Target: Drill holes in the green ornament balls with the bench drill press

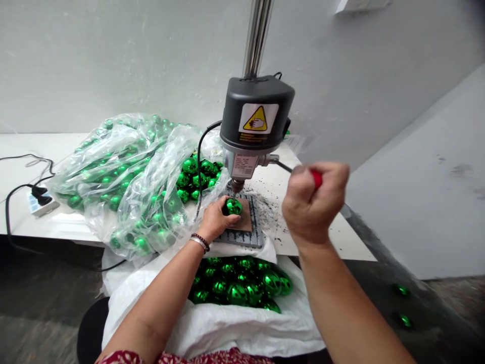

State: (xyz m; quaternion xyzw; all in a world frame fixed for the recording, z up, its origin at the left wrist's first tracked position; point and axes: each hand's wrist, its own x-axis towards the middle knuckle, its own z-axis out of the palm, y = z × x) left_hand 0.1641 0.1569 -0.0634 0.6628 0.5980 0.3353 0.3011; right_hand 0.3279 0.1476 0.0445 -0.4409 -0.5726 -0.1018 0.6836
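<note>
My left hand (216, 219) is closed around a shiny green ball (233, 207), thumb on the near side. The ball rests on a brown board (245, 216) laid over the grey grooved base (242, 239) of a drill press (256, 114). Directly above the ball is the drill chuck (238, 186), its bit at the ball's top; whether it has gone in I cannot tell. To the right, my right hand (313, 202) is wrapped in a fist around the red knob (317, 179) of the press's feed lever (282, 165).
Clear plastic bags (125, 172) full of green balls cover the table's left side. A white sack (242, 328) with more balls lies below the front edge. Dark shavings (268, 215) litter the tabletop. A power strip (41, 201) and cables are at left; two balls (404, 320) lie on the floor.
</note>
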